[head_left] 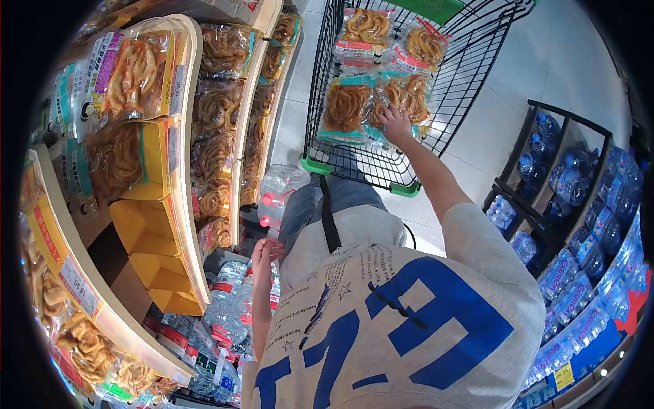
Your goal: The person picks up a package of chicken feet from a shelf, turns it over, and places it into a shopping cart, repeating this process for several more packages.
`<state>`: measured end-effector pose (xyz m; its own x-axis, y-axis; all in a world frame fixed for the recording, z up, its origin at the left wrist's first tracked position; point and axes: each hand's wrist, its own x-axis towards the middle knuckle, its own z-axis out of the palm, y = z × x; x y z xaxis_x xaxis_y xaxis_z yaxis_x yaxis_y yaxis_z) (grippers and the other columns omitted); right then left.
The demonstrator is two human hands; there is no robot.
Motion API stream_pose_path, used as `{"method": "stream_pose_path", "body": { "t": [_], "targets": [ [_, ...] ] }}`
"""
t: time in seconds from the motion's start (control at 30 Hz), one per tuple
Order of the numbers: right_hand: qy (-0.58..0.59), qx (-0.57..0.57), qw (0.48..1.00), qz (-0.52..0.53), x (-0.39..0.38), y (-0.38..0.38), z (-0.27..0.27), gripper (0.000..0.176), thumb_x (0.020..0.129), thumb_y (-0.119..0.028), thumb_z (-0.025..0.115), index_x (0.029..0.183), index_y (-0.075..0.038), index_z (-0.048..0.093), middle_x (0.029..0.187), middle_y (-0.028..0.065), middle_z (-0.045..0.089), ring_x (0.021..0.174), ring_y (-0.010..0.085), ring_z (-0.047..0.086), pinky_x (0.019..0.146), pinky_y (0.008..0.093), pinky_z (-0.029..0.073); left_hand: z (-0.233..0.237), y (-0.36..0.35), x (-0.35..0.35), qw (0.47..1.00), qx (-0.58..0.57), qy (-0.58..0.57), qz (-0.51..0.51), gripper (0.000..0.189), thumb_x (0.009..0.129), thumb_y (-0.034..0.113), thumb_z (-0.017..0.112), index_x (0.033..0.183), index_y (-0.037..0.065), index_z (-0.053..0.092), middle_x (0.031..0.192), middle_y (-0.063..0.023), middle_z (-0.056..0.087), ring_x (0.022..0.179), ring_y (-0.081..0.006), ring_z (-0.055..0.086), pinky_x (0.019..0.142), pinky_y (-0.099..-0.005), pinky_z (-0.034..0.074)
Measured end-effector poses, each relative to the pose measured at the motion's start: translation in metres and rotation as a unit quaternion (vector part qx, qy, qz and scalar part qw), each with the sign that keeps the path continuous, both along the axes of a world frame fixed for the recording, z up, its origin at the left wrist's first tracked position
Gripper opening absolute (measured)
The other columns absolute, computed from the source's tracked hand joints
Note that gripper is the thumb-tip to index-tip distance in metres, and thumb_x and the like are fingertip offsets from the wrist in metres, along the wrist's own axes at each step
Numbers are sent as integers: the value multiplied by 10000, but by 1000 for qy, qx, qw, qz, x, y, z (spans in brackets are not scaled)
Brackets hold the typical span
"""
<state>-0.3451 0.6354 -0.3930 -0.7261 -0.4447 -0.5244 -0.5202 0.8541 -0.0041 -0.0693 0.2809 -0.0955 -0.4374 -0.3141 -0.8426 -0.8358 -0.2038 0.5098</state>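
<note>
My right hand [395,125] reaches into a black wire shopping cart [443,140] with green corner pieces. Its fingers are spread on a clear plastic pack of brown food [409,97], the lower right of several packs in the cart. Beside that one is a similar teal-edged pack [346,108]. Two more lie farther in, an upper left pack [366,31] and an upper right pack [424,48]. My left hand [268,251] hangs low by my side near the shelves, fingers loosely bent and apart, with nothing visible in it.
On the left, curved shelves [182,116] hold packs in yellow cardboard boxes [146,225]. Large water bottles [228,279] stand low beside them, and clear bottles [279,187] stand near my leg. To the right are a black rack [538,211] and shrink-wrapped blue water packs [572,286].
</note>
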Motion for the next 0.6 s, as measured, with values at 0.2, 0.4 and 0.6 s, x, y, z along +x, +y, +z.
{"method": "stream_pose_path", "body": {
  "t": [0.2, 0.4, 0.6],
  "targets": [
    [-23, -90, 982, -167, -16, -26, 9, 489, 831, -249, 528, 1304, -185, 421, 1401, 32, 352, 1330, 225, 275, 1011, 497, 291, -15, 10, 4, 999, -11, 19, -27, 221, 955, 249, 457, 1001, 66, 570, 876, -48, 630, 750, -96, 576, 690, -235, 450],
    [-49, -69, 996, -40, -2, -43, 5, 513, 802, -173, 511, 1309, -152, 434, 1421, 0, 344, 1358, 214, 230, 1030, 560, 243, -13, 23, 12, 998, 13, 58, -3, 213, 961, 214, 445, 1012, 47, 566, 874, -51, 621, 742, -91, 560, 700, -233, 463],
    [-133, 24, 989, -52, -17, -71, 14, 542, 810, -172, 495, 1343, -134, 403, 1440, 20, 321, 1385, 237, 158, 1036, 589, 217, 0, 9, 16, 995, 4, 94, 44, 204, 961, 156, 394, 1036, 27, 533, 902, -79, 613, 764, -133, 587, 696, -254, 475]
  ]
}}
